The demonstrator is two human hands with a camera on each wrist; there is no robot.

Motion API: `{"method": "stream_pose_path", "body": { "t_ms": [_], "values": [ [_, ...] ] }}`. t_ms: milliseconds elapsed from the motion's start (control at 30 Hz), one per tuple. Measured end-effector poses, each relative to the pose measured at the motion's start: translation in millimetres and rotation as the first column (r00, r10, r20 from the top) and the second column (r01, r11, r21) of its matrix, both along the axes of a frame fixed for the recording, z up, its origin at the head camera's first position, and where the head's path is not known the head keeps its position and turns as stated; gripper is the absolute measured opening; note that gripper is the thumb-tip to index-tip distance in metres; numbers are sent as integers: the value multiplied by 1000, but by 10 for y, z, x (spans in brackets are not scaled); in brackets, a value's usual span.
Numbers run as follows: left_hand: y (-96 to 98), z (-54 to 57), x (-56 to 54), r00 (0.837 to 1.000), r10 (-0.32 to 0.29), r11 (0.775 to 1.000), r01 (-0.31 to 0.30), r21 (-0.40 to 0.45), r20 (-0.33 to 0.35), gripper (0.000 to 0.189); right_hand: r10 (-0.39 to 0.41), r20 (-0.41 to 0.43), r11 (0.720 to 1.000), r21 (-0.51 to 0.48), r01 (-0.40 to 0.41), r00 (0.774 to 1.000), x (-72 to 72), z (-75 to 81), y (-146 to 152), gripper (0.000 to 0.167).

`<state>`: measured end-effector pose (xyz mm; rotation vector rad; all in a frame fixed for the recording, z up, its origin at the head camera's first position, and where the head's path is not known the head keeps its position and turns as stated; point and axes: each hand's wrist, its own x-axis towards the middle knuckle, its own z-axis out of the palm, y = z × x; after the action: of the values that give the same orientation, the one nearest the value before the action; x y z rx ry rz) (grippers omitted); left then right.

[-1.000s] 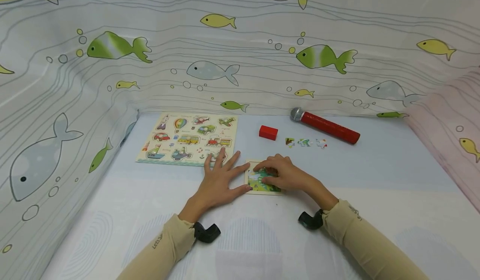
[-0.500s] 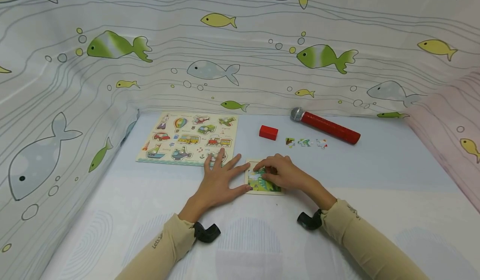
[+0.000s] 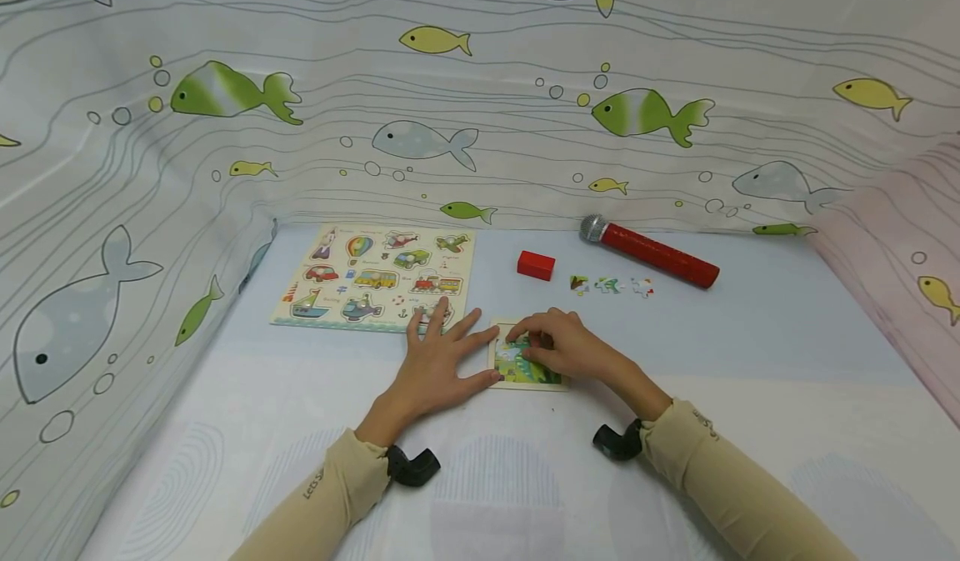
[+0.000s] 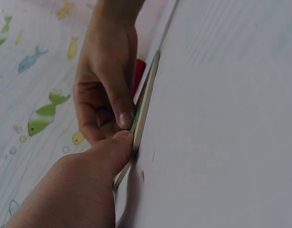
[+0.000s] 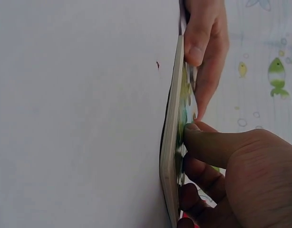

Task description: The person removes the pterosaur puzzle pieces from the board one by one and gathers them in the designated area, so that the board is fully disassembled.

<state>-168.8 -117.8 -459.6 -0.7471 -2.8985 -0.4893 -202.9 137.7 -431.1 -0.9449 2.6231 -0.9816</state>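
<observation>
A small wood-framed jigsaw puzzle (image 3: 529, 375) with a green and blue picture lies flat on the table. My left hand (image 3: 435, 371) is spread wide at its left side, thumb resting on the frame's left edge, with its other fingertips reaching over a larger vehicle puzzle board (image 3: 360, 282). Over the small puzzle, my right hand (image 3: 566, 346) has bent fingers, and its thumb and index finger pinch a puzzle piece (image 5: 190, 114) at the picture's surface. The fingers hide most of that piece and the puzzle's upper right.
Behind the right hand lie several loose puzzle pieces (image 3: 609, 285) in a row. A red block (image 3: 536, 265) sits to their left, and a red toy microphone (image 3: 652, 252) lies near the back. Fish-patterned cloth (image 3: 337, 102) walls the table's back and sides.
The right thumb has shifted very slightly on the small puzzle, and the right wrist has edged a little to the left. The left hand stays in place.
</observation>
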Motion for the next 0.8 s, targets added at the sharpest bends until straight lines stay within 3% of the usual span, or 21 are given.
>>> {"method": "stream_pose_path", "body": {
  "t_ms": [333,533,800],
  "values": [
    [2,8,3,1000,4,1000,-4,-13,5,64,-9,-47,1000,7,9,999,28,7,0,27],
    [13,18,2,1000,1,1000,-1,-11,10,65,-6,-75,999,-47,2,997,48,24,10,26],
    [12,26,9,1000,3,1000,-3,-5,23,64,-5,-45,994,-108,0,999,76,-4,-7,22]
  ]
}}
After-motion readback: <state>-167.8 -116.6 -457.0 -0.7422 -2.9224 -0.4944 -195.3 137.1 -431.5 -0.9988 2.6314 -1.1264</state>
